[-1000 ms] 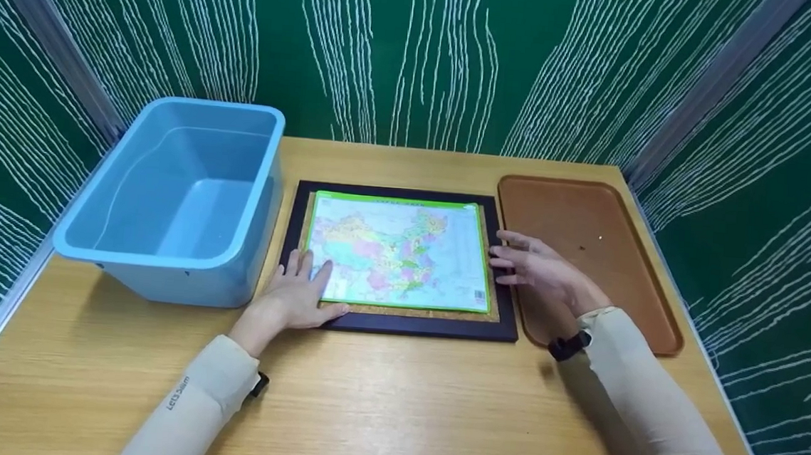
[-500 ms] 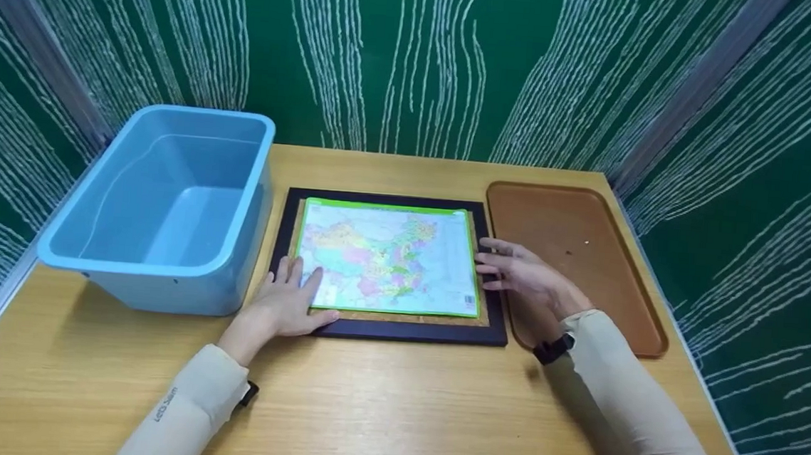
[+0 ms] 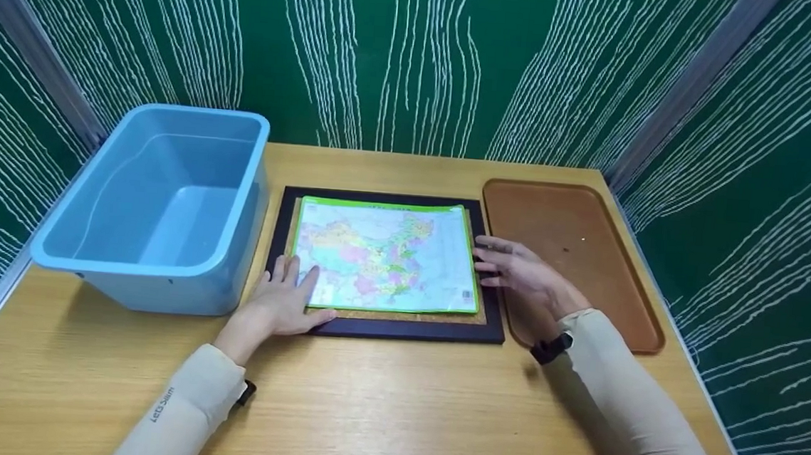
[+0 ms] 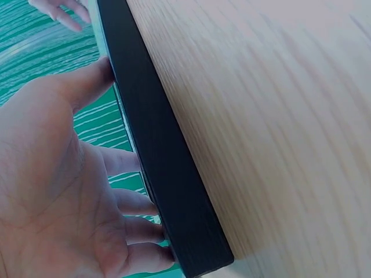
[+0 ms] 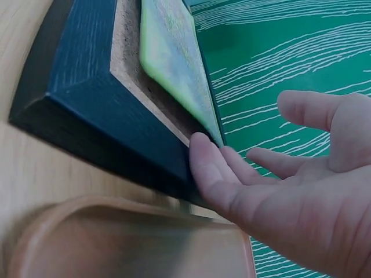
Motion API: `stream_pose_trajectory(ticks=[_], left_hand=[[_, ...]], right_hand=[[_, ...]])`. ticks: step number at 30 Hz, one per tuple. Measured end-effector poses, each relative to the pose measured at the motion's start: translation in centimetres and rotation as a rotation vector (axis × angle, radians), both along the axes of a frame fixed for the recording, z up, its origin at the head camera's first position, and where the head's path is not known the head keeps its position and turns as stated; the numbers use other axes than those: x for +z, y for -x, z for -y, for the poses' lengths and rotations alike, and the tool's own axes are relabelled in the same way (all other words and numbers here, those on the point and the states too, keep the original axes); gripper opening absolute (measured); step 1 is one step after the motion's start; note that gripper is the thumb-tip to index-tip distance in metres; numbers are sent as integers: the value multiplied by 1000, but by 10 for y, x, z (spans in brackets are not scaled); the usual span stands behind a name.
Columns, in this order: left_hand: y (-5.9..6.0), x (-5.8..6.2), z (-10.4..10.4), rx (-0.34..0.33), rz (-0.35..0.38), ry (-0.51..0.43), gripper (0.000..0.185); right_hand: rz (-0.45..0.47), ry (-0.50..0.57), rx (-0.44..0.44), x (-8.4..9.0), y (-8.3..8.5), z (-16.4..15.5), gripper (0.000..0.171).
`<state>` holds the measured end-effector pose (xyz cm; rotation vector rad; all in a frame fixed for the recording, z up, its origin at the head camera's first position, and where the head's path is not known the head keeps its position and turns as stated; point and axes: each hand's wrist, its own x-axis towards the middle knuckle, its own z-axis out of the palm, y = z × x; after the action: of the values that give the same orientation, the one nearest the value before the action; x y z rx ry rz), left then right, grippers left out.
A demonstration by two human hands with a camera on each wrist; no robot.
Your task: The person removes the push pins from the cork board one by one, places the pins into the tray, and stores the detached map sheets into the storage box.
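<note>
A colorful map sheet (image 3: 382, 258) with a green border lies on a cork board (image 3: 406, 317) set in a black frame (image 3: 405, 329). My left hand (image 3: 279, 306) rests with spread fingers over the frame's lower left corner, fingertips reaching the map's edge. In the left wrist view its thumb and fingertips meet the frame's side (image 4: 162, 145). My right hand (image 3: 524, 268) is at the right side, fingers slightly bent and apart. The right wrist view shows one fingertip against the black frame (image 5: 127, 124), close to the map's edge (image 5: 174, 87), with the thumb raised away from it.
A deep blue bin (image 3: 243, 195) stands on the left of the wooden table (image 3: 393, 405). A brown tray (image 3: 573, 282) lies on the right, partly under my right hand and close beside the frame. Green walls (image 3: 439, 58) with white lines enclose the table.
The head view has shifted a little, so everything sits slightly further left and lower in the picture. Both hands keep their places at the frame.
</note>
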<state>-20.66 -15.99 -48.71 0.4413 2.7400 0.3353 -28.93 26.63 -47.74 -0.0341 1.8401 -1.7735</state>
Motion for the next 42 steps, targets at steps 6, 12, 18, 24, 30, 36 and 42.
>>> stream_pose_trajectory(ticks=[6,12,18,24,30,36,42], left_hand=[[-2,0,0,-3,-3,-11,95],[-2,2,2,-3,12,10,94],[-1,3,2,-1,21,35,95],[-1,3,-1,0,4,10,95],[-1,5,-3,0,8,23,95],[-1,2,-3,-4,17,32,96],[2,4,-1,-16,3,14,95]], right_hand=[[34,41,-6,-7,1,3,61],[42,35,-29,-19,6,11,50],[3,-81,-51,-23,11,19,47],[-63,-224,-54,-24,12,21,48],[-79,-270,-60,-25,14,20,44],[-67,-257,-49,-27,15,19,43],[-93,-253,-29,-26,17,19,46]])
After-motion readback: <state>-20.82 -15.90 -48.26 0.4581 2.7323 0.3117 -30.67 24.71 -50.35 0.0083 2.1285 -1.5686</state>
